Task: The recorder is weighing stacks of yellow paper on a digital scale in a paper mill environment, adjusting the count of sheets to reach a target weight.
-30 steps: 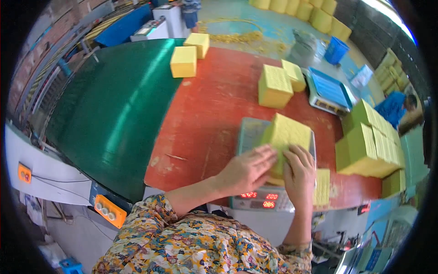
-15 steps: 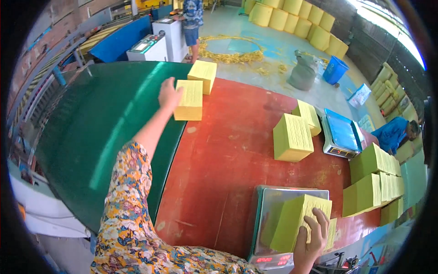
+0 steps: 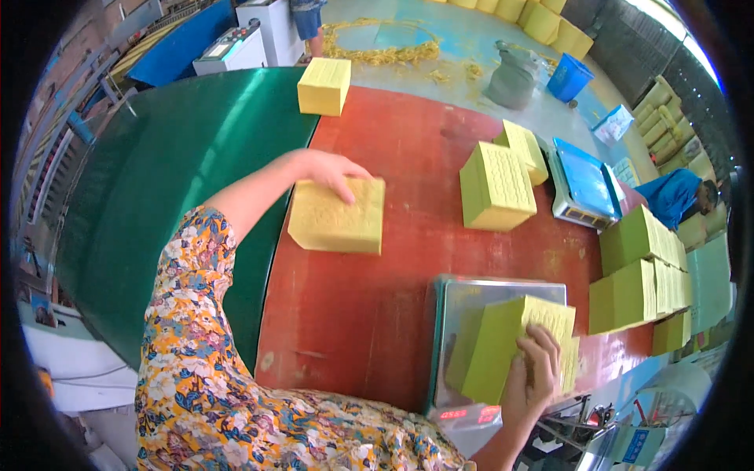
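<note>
I see the belt point(image 3: 157, 180) across the left of the frame, with the tabletop point(image 3: 338, 322) along its right side. At upper left of centre, one block point(image 3: 322, 90) sits at their seam; below it, another block point(image 3: 338, 224) is under the left hand point(image 3: 331, 168), over the tabletop. At lower right, the near scale point(image 3: 463, 310) bears a block point(image 3: 495, 345) beneath the right hand point(image 3: 537, 369). Behind it, two blocks point(image 3: 498, 188) stand left of the far scale point(image 3: 585, 177); more blocks point(image 3: 616, 298) crowd the right edge.
</note>
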The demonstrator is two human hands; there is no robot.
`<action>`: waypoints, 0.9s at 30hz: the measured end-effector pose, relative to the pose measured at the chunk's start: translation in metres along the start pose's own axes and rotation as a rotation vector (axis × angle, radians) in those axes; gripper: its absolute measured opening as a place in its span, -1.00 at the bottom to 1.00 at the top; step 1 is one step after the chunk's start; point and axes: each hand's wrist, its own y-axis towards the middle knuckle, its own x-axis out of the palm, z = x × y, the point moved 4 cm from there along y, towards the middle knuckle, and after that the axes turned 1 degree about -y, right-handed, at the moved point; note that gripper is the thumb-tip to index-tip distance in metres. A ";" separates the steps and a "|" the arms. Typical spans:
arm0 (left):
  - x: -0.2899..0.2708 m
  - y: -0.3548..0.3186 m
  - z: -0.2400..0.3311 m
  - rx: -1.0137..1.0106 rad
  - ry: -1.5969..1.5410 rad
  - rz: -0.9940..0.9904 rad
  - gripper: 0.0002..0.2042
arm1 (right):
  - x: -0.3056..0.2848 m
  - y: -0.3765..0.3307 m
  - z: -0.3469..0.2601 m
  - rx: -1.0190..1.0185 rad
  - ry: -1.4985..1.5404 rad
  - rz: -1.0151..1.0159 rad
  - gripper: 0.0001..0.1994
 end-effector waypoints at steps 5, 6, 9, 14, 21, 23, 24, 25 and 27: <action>0.173 -0.026 0.094 0.101 0.519 -0.289 -0.35 | -0.008 -0.005 -0.004 -0.153 0.117 0.019 -0.75; 0.204 -0.038 0.104 0.089 0.698 -0.271 -0.34 | -0.008 -0.005 -0.004 -0.151 0.127 -0.001 -0.75; 0.259 -0.081 0.122 0.083 0.990 -0.130 -0.32 | -0.015 -0.010 -0.013 -0.255 0.235 -0.013 -0.77; 0.297 -0.176 0.147 -0.052 0.894 0.774 -0.30 | -0.003 -0.053 -0.064 -0.449 0.612 -0.394 -0.58; 0.428 -0.208 0.072 -0.007 -0.694 1.616 -0.44 | 0.121 -0.093 -0.069 -0.367 0.444 -0.516 -0.28; 0.444 -0.193 0.073 0.046 -0.736 1.673 -0.46 | 0.146 -0.100 -0.066 -0.214 0.438 -0.600 -0.28; 0.449 -0.190 0.069 0.045 -0.738 1.685 -0.46 | 0.153 -0.107 -0.067 -0.225 0.440 -0.606 -0.28; 0.448 -0.182 0.064 0.155 -0.899 1.630 -0.45 | 0.158 -0.112 -0.067 -0.263 0.444 -0.565 -0.29; 0.446 -0.178 0.072 0.102 -0.907 1.542 -0.55 | 0.158 -0.120 -0.067 -0.295 0.433 -0.520 -0.30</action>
